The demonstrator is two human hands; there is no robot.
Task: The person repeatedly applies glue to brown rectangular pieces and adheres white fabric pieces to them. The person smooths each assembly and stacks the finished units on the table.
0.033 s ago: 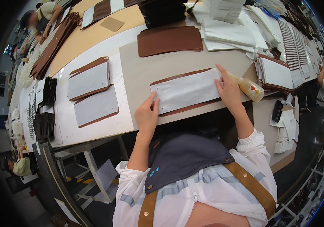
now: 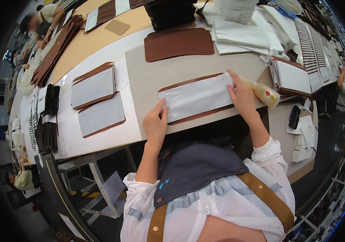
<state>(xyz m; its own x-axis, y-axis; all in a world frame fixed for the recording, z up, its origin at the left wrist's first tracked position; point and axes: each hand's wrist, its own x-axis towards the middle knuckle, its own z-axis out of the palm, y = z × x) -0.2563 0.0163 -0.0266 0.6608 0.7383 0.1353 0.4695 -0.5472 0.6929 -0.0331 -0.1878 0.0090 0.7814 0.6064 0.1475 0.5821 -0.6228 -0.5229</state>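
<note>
A long brown leather panel (image 2: pixel 204 116) lies on the grey work mat in front of me, with a white sheet (image 2: pixel 198 96) on top that leaves brown strips along both long sides. My left hand (image 2: pixel 155 121) rests at the panel's left end, its thumb and forefinger stretched out along the edge. At the opposite end is my right hand (image 2: pixel 243 94), thumb on the sheet and forefinger extended past the far corner. Both hands are open, fingers touching the piece. Just right of my right hand lies a yellowish bottle (image 2: pixel 266 95) with a narrow nozzle.
White-faced brown panels (image 2: pixel 94 86) lie in stacks to the left, near black bundles (image 2: pixel 51 97). A brown leather stack (image 2: pixel 178 45) and a tall black pile (image 2: pixel 168 14) stand beyond the mat. More panels (image 2: pixel 293 76) sit at right. Other people work nearby.
The whole scene sits slightly further left in the picture. My hands and the panel keep the same places relative to each other.
</note>
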